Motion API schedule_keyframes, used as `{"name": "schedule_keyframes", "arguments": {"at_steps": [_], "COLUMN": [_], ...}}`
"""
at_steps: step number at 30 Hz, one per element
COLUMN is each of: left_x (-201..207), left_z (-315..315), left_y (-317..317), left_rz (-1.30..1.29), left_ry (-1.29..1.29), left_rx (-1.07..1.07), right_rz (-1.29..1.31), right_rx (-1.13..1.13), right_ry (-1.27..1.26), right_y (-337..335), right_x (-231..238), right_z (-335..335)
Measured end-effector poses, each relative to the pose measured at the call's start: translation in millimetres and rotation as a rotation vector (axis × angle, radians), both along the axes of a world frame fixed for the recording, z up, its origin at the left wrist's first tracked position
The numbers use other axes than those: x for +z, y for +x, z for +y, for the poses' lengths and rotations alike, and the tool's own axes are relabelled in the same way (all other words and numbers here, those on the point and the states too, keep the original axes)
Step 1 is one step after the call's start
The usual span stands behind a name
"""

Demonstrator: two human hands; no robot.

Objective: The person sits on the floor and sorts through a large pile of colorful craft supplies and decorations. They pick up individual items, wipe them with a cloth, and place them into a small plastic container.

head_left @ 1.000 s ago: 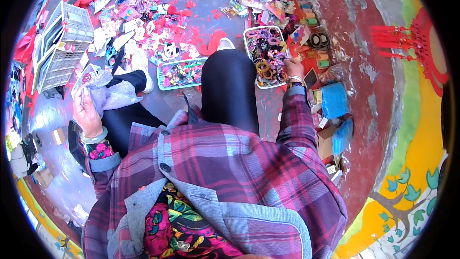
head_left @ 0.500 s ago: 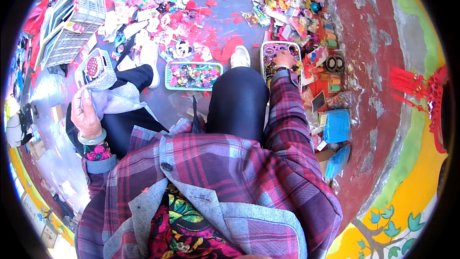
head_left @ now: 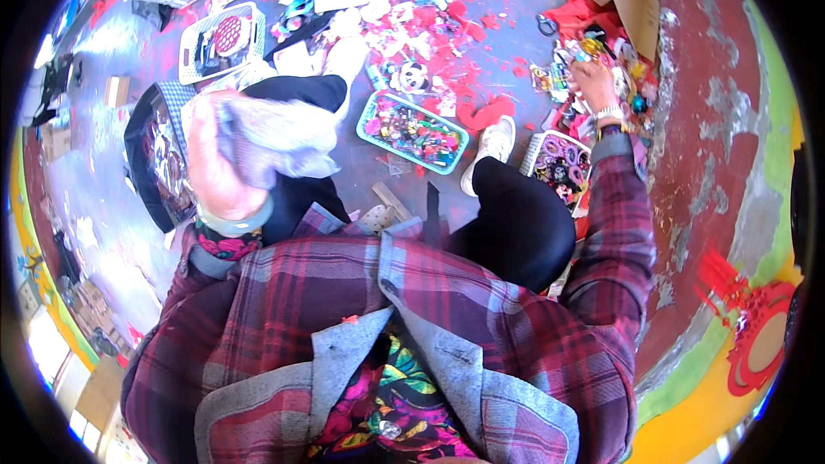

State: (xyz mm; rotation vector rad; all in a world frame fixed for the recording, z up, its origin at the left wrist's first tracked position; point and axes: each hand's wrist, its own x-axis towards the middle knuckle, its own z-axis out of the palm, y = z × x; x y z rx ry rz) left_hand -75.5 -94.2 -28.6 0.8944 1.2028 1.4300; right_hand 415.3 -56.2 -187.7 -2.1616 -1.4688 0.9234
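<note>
A lilac-grey cloth (head_left: pixel 284 137) is bunched in my left hand (head_left: pixel 219 163), above my left thigh; motion blurs the hand, but its fingers are closed round the cloth. My right arm stretches out to the far right. There, my right hand (head_left: pixel 593 86) reaches over a heap of small trinkets (head_left: pixel 550 79), fingers extended toward them, and nothing shows in its grasp. Closer to me stands a white basket (head_left: pixel 530 150) holding purple and dark hair ties (head_left: pixel 559 155), partly hidden by my right knee.
A light-blue basket (head_left: pixel 412 163) of small colourful pieces stands between my feet. On the left are a white basket (head_left: pixel 185 56) with a red dotted item and a dark bag (head_left: pixel 146 155). A cardboard box (head_left: pixel 636 4) stands far right. Mixed small goods (head_left: pixel 412 0) cover the floor ahead.
My right hand has left the hair-tie basket and moved farther out to the trinket heap. My left hand has lifted the cloth and moved it inward. The view has shifted.
</note>
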Motion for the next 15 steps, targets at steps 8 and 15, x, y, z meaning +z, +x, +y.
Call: {"name": "schedule_keyframes", "arguments": {"at_steps": [8, 15], "left_x": [0.8, 5.6], "left_z": [19.3, 36.2], "left_y": [2.1, -15.0], "left_rz": [0.136, -0.210], "left_ry": [0.438, 0.254], "left_rx": [-0.123, -0.091], "right_rz": [-0.245, -0.411], "right_rx": [0.712, 0.419], "right_ry": [-0.050, -0.117], "right_y": [-161.6, -273.1], "right_x": [-118.8, -218.5], "right_z": [98.0, 20.3]}}
